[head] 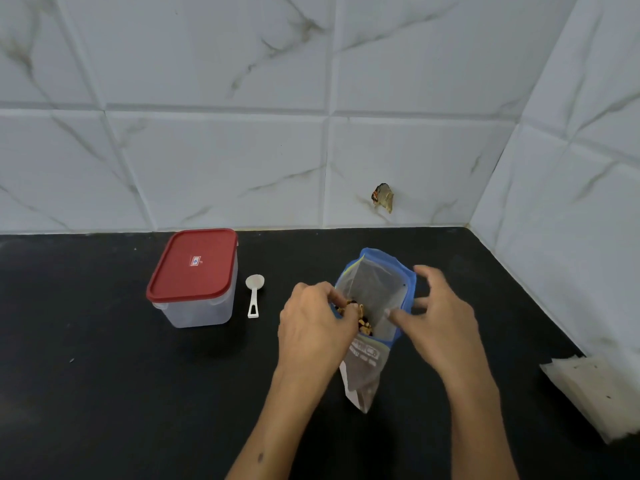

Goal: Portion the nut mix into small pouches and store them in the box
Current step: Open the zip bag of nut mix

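A blue-rimmed zip bag (374, 292) of nut mix stands open on the black counter, and nuts (362, 322) show inside near its left edge. My left hand (313, 323) pinches the bag's left rim. My right hand (440, 317) holds the right rim, thumb inside the mouth, pulling it apart. A clear box with a red lid (194, 271) stands shut to the left. Next to it lies a white scoop (254, 294). A stack of small clear pouches (595, 393) lies at the right edge.
The black counter (104, 393) meets a white marble-tiled wall at the back and on the right. A small scrap (382, 197) sticks to the back wall above the bag.
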The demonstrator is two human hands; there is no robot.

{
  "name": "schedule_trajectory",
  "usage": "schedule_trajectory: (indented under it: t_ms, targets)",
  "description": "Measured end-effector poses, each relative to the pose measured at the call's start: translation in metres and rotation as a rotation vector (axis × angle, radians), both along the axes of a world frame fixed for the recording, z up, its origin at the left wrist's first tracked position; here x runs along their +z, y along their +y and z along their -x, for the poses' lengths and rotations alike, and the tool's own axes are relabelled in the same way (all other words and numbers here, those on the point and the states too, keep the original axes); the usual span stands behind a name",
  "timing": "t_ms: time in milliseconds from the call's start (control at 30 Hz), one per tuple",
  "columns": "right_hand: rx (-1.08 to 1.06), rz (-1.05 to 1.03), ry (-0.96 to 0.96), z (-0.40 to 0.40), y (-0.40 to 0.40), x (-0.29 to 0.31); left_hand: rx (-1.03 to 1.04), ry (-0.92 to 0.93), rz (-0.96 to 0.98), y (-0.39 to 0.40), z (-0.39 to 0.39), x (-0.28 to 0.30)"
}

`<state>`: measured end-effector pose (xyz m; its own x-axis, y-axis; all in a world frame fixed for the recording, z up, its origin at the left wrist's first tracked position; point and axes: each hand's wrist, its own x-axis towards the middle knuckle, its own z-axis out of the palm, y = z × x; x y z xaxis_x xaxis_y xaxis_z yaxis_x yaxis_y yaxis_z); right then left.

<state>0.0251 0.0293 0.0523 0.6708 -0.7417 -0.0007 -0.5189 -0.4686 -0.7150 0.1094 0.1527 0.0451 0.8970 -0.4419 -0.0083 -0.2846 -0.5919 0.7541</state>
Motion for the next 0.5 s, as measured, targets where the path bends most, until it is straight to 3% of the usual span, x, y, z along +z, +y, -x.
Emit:
schedule_trajectory:
  t_ms: [133,500]
  targets:
    - [-0.142,0.071,-0.109,-0.016,-0.023,-0.001,0.042,-0.075,-0.010,-0.019,-0.016,0.000]
    - [0.253,-0.060,-0.039,-0.092,-0.074,-0.013,-0.032,0.219,0.174,-0.079,-0.075,-0.008]
